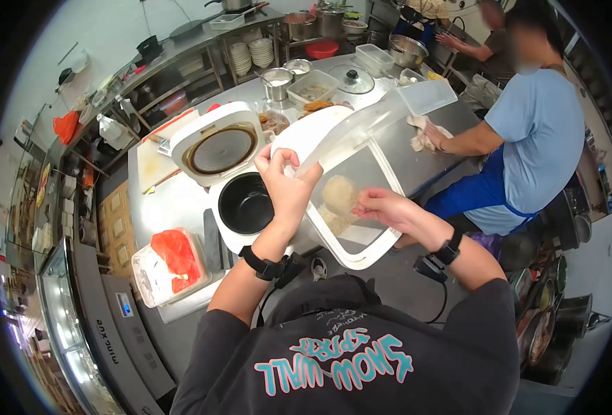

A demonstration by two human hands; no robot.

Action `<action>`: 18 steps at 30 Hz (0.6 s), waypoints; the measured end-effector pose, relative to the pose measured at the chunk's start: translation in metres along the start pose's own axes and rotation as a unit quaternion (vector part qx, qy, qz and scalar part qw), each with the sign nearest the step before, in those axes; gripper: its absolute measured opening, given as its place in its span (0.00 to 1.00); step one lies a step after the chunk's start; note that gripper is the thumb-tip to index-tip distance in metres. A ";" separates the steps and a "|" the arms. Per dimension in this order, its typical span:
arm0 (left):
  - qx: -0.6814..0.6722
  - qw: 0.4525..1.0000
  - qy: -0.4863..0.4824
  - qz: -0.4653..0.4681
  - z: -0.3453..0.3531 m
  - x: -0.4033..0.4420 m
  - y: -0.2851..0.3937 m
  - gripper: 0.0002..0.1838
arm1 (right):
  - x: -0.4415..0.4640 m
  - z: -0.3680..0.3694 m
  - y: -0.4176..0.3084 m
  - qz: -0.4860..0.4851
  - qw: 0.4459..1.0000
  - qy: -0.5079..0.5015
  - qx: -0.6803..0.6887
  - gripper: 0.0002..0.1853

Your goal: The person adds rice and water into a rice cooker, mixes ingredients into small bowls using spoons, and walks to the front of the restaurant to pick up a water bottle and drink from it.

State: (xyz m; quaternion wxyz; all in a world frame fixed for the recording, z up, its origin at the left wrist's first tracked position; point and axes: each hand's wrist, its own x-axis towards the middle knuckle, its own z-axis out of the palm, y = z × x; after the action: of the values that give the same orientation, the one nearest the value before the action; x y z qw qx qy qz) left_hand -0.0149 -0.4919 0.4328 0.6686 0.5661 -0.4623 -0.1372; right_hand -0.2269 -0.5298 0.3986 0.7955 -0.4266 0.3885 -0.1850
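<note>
My left hand (286, 183) pinches the edge of a clear plastic lid (364, 114), which is tilted up over a white-rimmed bin (361, 259). Pale grain that looks like rice (337, 223) lies inside the bin. Over the bin my right hand (383, 209) has its fingers closed at the edge of a round cup (340, 194), which looks full of the same grain; its outline is partly unclear. Left of the bin is a rice cooker with its lid (219, 149) raised and a black inner pot (246, 202) showing.
A plastic tub with a red bag (176, 259) sits at the table's near left. Metal pots (276, 84), a clear food tub (313, 90) and a glass lid (353, 79) stand farther back. At right, a person in blue (537, 138) has a hand on a cloth (427, 133).
</note>
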 end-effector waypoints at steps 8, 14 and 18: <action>-0.009 0.997 0.053 -0.063 -0.062 -0.010 0.003 0.18 | -0.029 0.059 -0.014 -0.051 0.996 -0.071 0.024 0.05; 0.016 0.990 0.116 -0.076 -0.113 -0.024 0.021 0.16 | -0.044 0.075 -0.040 -0.052 0.988 -0.147 0.007 0.06; 0.054 0.977 0.184 -0.094 -0.161 -0.042 0.034 0.15 | -0.046 0.079 -0.070 -0.036 0.975 -0.217 0.011 0.05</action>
State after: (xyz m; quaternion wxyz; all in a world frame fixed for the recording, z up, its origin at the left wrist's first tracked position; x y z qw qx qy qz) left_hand 0.0755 -0.3500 0.4543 0.6950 0.6578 -0.2824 -0.0677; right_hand -0.1921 -0.4988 0.5037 0.8581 -0.4618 0.1889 -0.1212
